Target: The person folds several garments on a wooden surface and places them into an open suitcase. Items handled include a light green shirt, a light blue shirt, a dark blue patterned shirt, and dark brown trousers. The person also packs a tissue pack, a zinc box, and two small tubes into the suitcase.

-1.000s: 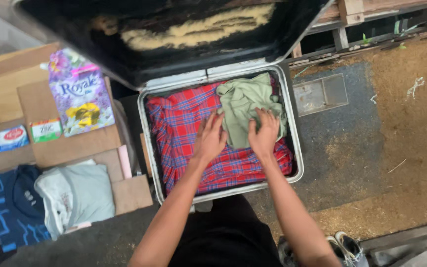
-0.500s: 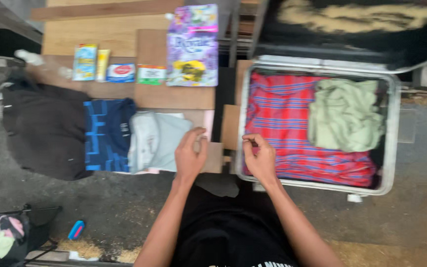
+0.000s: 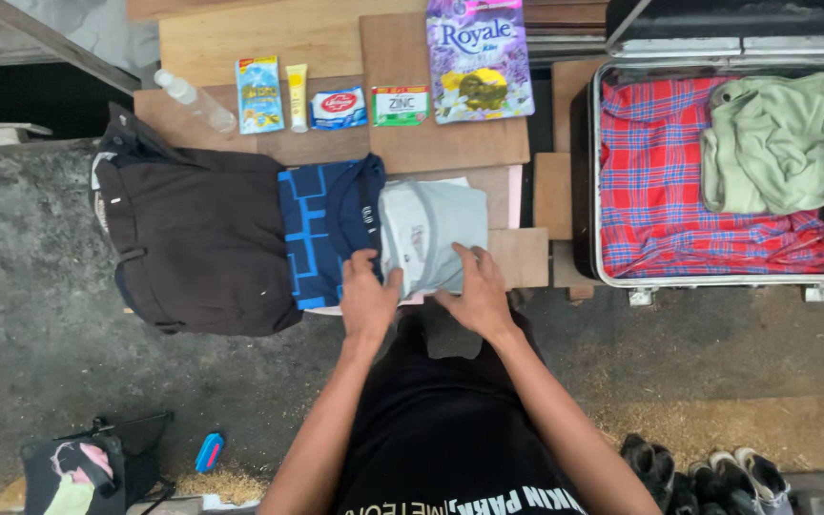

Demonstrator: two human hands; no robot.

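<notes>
Head view: I see my left grip (image 3: 368, 298) and right grip (image 3: 476, 291) spread flat, seemingly pressing the folded pale shirt (image 3: 436, 234), blue shirt (image 3: 321, 229) just left.

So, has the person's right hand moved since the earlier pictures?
Yes. The right hand left the open metal suitcase and now lies on the folded pale grey shirt beside it.

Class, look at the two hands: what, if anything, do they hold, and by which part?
Both the left hand and right hand rest on the near edge of the folded pale grey garment; whether they grip it cannot be told.
</notes>
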